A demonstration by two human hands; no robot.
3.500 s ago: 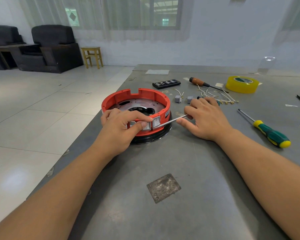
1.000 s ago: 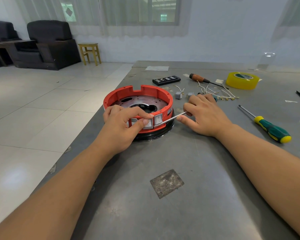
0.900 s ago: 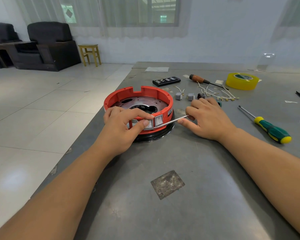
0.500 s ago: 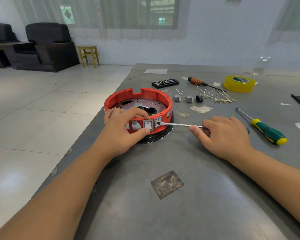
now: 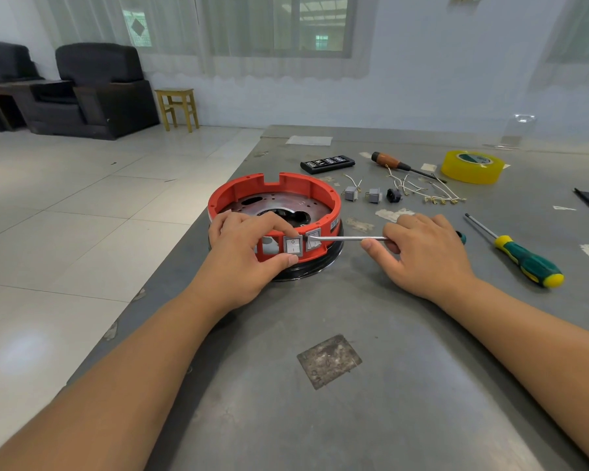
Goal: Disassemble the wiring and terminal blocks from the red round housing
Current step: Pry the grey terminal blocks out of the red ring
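Bracing rigid red housing with gripping left hand; right hand pinching screwdriver, levering snap-fit switch.

**Grey table and its load**

A grey metal table carries a red round housing at centre. At 12 o'clock lies a black remote; toward 1 o'clock, small grey switches, loose wires, a brown-handled screwdriver and a yellow tape roll; at 3 o'clock, a green screwdriver.
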